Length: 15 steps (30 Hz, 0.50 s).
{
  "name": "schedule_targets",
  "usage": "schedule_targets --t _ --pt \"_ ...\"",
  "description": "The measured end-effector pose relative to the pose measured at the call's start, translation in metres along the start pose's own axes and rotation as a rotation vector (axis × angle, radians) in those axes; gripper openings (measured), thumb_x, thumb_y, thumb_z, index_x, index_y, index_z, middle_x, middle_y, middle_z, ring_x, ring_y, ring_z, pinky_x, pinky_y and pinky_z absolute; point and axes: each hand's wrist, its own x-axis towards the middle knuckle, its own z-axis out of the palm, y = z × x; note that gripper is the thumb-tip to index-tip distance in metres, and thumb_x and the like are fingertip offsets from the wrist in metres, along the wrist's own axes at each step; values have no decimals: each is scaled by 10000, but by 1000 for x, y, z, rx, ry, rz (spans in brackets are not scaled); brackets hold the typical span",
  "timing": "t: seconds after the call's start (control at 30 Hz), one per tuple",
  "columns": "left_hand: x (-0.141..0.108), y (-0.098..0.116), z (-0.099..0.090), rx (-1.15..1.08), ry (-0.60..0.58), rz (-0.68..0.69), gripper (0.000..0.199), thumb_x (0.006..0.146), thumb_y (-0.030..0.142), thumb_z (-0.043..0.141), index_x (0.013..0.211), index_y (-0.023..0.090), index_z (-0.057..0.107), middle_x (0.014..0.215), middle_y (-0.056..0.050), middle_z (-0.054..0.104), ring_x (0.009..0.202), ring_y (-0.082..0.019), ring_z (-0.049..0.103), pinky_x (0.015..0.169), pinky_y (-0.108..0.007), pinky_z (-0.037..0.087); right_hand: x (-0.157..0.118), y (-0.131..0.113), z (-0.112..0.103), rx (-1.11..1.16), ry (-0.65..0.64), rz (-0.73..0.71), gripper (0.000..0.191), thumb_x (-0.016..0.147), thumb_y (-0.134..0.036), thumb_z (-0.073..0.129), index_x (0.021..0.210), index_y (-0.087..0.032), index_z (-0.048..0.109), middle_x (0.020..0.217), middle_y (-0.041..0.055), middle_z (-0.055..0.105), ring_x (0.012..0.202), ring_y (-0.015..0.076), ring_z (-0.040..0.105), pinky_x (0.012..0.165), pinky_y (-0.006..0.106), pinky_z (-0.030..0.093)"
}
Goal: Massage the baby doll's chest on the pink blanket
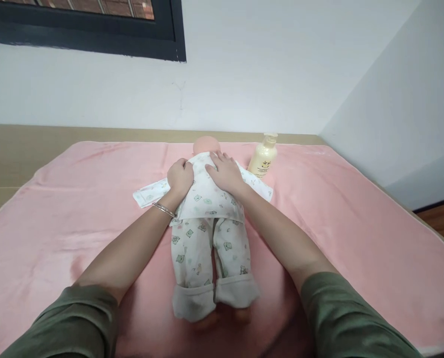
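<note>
A baby doll [206, 145] in white printed clothes lies stretched out, head away from me and feet towards me. Its long-sleeved top [207, 201] has both sleeves spread out, and its trousers [192, 248] are turned up at the cuffs. My left hand [180, 176], below a wrist with a silver bangle [164, 209], has its fingers curled at the top's left shoulder edge, closed on the cloth. My right hand [225, 173] rests flat on the upper right of the top, fingers stretched out. The doll's face does not show.
A pale yellow pump bottle [262, 158] stands behind the right sleeve. Under the doll a pink blanket [95, 214] covers a wooden surface [5, 149]. White walls [263, 64] rise at the back and right, with a dark-framed window [95, 35] at upper left.
</note>
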Motion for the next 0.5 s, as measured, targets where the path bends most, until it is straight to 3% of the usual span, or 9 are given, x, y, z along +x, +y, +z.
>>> schedule_targets --t 0.1,0.17,0.3,0.4,0.5 --pt "0 0 1 -2 1 -4 288 907 266 391 894 232 677 1006 -65 748 923 -231 637 757 -318 434 -13 -17 4 -79 60 162 681 1039 -458 297 1539 1 357 1598 257 363 1496 375 333 1219 549 256" --pt "1 0 1 6 5 -9 285 900 261 393 887 225 676 988 -66 747 913 -226 634 747 -312 427 -28 -37 9 -132 74 165 680 1033 -417 338 1537 39 340 1598 286 340 1500 392 321 1217 548 259" --pt "1 0 0 4 -21 -17 281 896 273 398 872 213 672 963 -64 745 877 -215 629 722 -301 414 -48 -64 15 -179 63 -117 640 998 -339 430 1541 -4 373 1641 230 283 1546 387 212 1256 580 145" --pt "2 -1 0 8 -10 -13 279 895 268 392 865 215 665 971 -70 744 886 -219 631 720 -307 402 -36 -51 11 -135 -5 -289 587 1005 -337 416 1532 -77 422 1643 160 323 1558 329 202 1271 579 79" --pt "1 0 0 15 10 -8 284 897 256 375 850 222 653 965 -71 741 896 -228 631 721 -316 393 -9 -18 3 -32 -91 -310 530 1032 -407 371 1512 -206 474 1671 69 286 1567 310 184 1263 605 61"
